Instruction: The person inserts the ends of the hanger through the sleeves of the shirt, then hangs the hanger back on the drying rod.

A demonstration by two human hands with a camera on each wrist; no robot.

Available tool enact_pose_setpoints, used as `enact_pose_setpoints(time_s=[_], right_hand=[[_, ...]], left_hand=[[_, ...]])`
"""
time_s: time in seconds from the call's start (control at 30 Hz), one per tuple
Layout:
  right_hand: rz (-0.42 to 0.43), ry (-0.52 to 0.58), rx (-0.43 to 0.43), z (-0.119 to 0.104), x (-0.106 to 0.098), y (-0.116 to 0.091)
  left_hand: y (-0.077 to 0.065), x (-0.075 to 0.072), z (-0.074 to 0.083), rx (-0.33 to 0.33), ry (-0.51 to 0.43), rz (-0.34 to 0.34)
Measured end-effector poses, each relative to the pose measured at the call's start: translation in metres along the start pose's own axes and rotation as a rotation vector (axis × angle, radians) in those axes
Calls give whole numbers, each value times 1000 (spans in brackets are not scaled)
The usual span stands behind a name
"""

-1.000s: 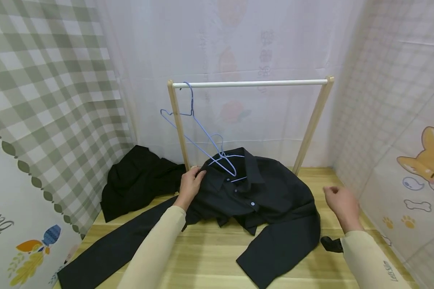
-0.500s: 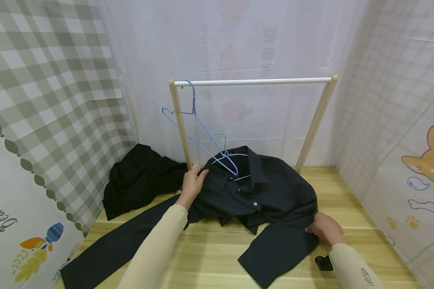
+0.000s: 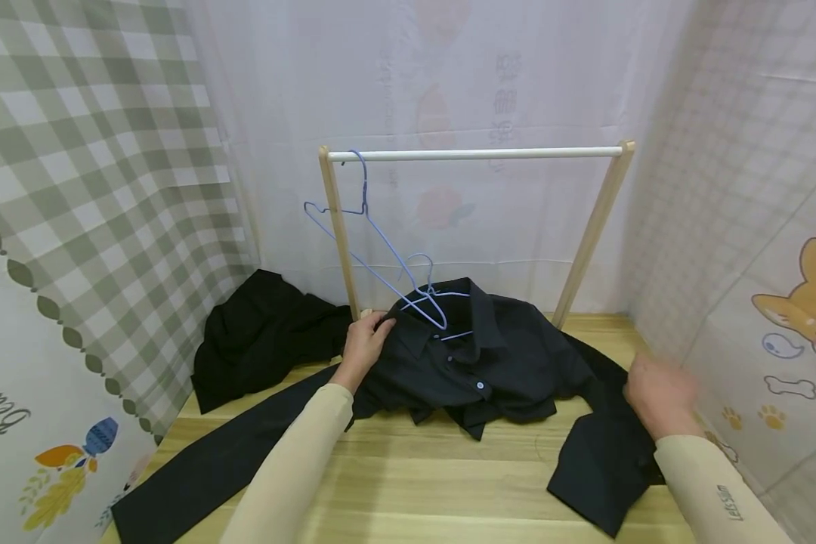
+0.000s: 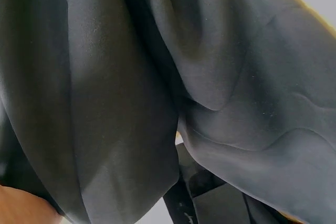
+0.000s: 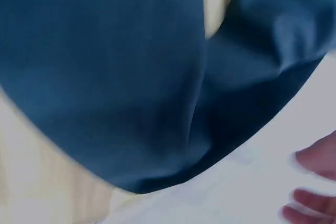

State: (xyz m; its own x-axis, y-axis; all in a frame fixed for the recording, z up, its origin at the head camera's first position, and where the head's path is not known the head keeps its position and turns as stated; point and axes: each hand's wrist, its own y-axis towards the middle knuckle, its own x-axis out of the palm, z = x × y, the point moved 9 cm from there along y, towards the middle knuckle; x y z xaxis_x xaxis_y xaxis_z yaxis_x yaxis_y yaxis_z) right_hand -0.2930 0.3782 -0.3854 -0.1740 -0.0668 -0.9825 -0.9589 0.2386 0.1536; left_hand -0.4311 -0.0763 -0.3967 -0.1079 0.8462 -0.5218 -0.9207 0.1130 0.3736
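A black button-up shirt (image 3: 408,381) lies on the table with its collar toward the rack and its sleeves spread to both sides. Inside its neck sits a light blue hanger (image 3: 456,335), hook rising above the collar. My left hand (image 3: 365,344) pinches the shirt's shoulder at the left, thumb and fingers on the cloth. To the right, my right hand (image 3: 661,393), blurred, is at the outer edge of the right sleeve (image 3: 601,461), which is bent with its cuff toward me. In the right wrist view, its fingers (image 5: 315,203) show apart, a gap between them and the sleeve.
A rack with a white rail (image 3: 476,155) and wooden posts stands behind the shirt. From its left end hangs a second blue hanger (image 3: 381,240), overlapping the collar in the head view. A dark garment (image 3: 265,344) lies bunched at left. Cloth-covered walls (image 3: 755,189) enclose the wooden table (image 3: 435,483).
My right hand came down to the right sleeve, then moved right and up; the sleeve swung outward to the right with it. The left hand kept its hold on the shoulder.
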Motion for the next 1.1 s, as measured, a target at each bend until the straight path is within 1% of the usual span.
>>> enact_pose_setpoints(time_s=[0.1, 0.13, 0.2, 0.3, 0.33, 0.43, 0.5, 0.57, 0.63, 0.77, 0.83, 0.93, 1.1], right_hand=[[213, 49, -176, -41, -12, 4], [260, 76, -229, -55, -15, 5], [322, 151, -324, -80, -22, 7], [335, 244, -423, -108, -30, 12], [312, 258, -444, -115, -30, 14], [216, 257, -476, -128, -28, 20], [139, 251, -476, -131, -23, 23], [76, 277, -471, -131, -18, 23], [30, 340, -451, -128, -15, 22], [-71, 515, -383, -124, -10, 21], [-109, 588, -352, -123, -8, 20], [-148, 643, -335, -125, -7, 17], [-148, 683, -316, -123, -8, 15]], left_hand=[[0, 4, 4, 24, -5, -34], [0, 6, 6, 37, -9, -49], [0, 10, 10, 60, -26, -87], [-1, 17, 16, 98, -59, -154], [-1, 18, 19, 112, -70, -176], [-2, 24, 23, 113, -97, -237], [-3, 26, 23, 99, -107, -259], [-3, 28, 21, 70, -115, -270], [-2, 29, 19, 46, -107, -264], [-1, 30, 18, 12, -95, -247], [-1, 32, 19, 11, -107, -249], [-2, 36, 20, 9, -125, -245], [-2, 37, 22, 3, -111, -224]])
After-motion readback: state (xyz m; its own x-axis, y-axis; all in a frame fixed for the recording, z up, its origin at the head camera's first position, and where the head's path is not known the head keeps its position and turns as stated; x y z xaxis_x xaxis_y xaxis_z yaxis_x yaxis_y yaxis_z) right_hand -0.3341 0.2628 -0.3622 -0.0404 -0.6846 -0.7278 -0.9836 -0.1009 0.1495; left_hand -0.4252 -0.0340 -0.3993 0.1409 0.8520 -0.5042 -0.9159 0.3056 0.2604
